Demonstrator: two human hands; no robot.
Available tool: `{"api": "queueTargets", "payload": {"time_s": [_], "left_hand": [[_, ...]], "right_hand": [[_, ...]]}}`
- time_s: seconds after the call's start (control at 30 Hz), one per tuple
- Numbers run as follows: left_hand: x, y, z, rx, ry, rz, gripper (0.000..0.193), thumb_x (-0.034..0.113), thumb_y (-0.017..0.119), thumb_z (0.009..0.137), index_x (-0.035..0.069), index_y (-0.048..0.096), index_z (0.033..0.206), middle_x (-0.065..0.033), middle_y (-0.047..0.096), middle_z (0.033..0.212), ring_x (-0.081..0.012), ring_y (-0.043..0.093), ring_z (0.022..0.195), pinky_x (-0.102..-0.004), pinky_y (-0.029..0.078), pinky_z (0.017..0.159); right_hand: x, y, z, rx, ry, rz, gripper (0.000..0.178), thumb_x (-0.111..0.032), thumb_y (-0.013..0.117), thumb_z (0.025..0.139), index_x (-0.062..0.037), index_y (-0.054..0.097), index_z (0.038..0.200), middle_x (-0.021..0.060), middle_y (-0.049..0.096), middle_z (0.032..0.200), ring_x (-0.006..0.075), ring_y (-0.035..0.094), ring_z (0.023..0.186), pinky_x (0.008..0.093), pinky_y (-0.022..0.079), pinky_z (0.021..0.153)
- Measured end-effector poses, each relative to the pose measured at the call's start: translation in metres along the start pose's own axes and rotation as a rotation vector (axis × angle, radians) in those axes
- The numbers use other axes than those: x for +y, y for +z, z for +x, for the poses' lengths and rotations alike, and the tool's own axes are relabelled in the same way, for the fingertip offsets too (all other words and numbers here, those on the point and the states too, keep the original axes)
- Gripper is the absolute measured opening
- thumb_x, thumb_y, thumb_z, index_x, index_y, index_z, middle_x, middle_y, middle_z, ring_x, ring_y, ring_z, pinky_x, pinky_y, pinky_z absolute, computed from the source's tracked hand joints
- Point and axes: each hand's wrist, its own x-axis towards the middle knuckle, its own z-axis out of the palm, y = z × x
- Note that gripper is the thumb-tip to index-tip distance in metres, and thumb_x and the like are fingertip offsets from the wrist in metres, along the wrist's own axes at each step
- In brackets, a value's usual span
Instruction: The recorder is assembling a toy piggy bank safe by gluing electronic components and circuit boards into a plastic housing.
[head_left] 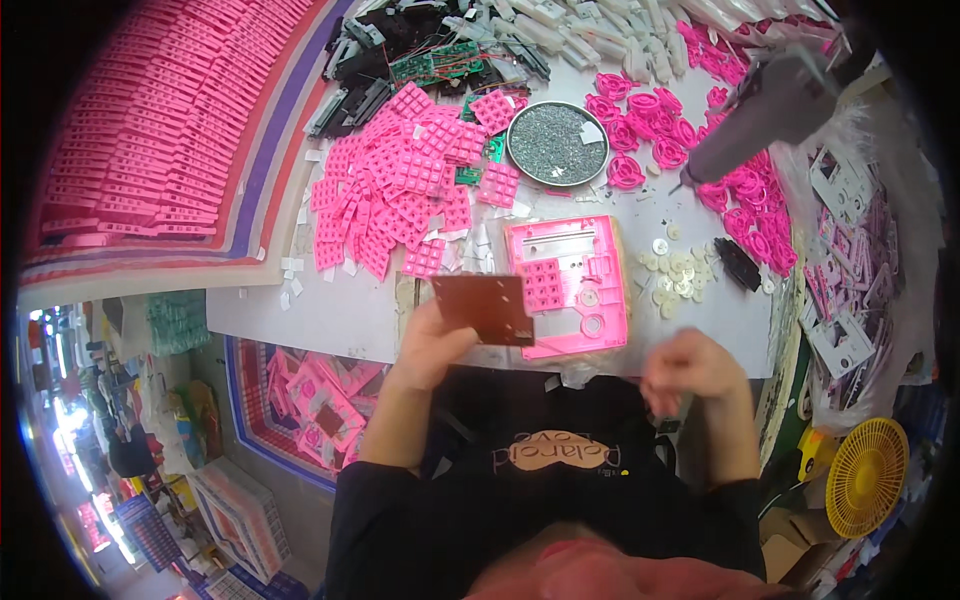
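Observation:
My left hand grips a brown circuit board by its near left edge, with the thumb on top. The board is held over the left side of a pink plastic housing and hides part of it. Inside the housing sit a pink rubber keypad and a few round parts, with metal rods along its far end. My right hand hovers to the right of the housing's near corner. Its fingers are curled together, and whatever may be between them cannot be made out.
Pink keypads lie heaped at the far left beside a round tin of screws. Pink rings and pale discs are on the right. A grey power screwdriver hangs above them. Stacked pink housings fill the upper left.

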Motion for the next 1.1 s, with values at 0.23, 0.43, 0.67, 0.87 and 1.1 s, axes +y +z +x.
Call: {"api": "queueTargets", "payload": {"time_s": [0.23,0.43,0.67,0.87,1.1], "left_hand": [[0.010,0.028,0.006,-0.522,-0.275,0.018,0.048,0.027,0.060,0.096,-0.008,0.056,0.129,-0.0187,0.069,0.115,-0.0180,0.069,0.083,-0.0245,0.051,0.061],[-0.003,0.052,0.007,-0.580,-0.405,-0.124,0.040,0.022,0.051,0.101,-0.003,0.055,0.132,-0.0135,0.069,0.113,-0.0120,0.066,0.085,-0.0207,0.047,0.055],[-0.012,0.046,-0.009,-0.415,-0.398,-0.182,0.043,0.021,0.048,0.102,-0.005,0.048,0.137,-0.0173,0.064,0.123,-0.0179,0.069,0.091,-0.0216,0.050,0.055],[-0.026,0.036,-0.019,-0.410,-0.356,-0.208,0.042,0.019,0.047,0.102,-0.005,0.048,0.136,-0.0171,0.065,0.121,-0.0183,0.069,0.091,-0.0221,0.050,0.056],[-0.021,0.030,-0.030,-0.447,-0.155,0.205,0.035,0.011,0.046,0.098,-0.001,0.057,0.129,-0.0089,0.069,0.112,-0.0117,0.066,0.086,-0.0244,0.053,0.063]], "right_hand": [[-0.037,0.022,-0.054,0.813,-0.460,-1.024,0.064,-0.013,0.078,0.075,0.0005,0.054,0.133,0.0217,0.060,0.128,0.0379,0.056,0.119,0.0449,0.043,0.103],[-0.038,0.068,0.006,0.639,-0.443,-0.551,0.061,0.001,0.072,0.079,0.0000,0.051,0.136,0.0186,0.063,0.121,0.0290,0.067,0.097,0.0366,0.055,0.078],[-0.018,0.059,0.018,0.634,-0.605,-0.772,0.023,-0.004,0.069,0.088,0.0001,0.068,0.111,0.0124,0.069,0.081,0.0238,0.067,0.067,0.0322,0.052,0.060],[-0.022,0.057,0.026,0.553,-0.244,-0.118,0.019,-0.012,0.060,0.099,0.0022,0.071,0.099,0.0068,0.067,0.072,0.0117,0.062,0.060,0.0262,0.047,0.055],[-0.013,0.041,0.016,0.456,-0.147,-0.241,0.020,-0.014,0.065,0.095,0.0030,0.070,0.105,0.0078,0.069,0.086,0.0124,0.062,0.070,0.0261,0.050,0.063]]}}
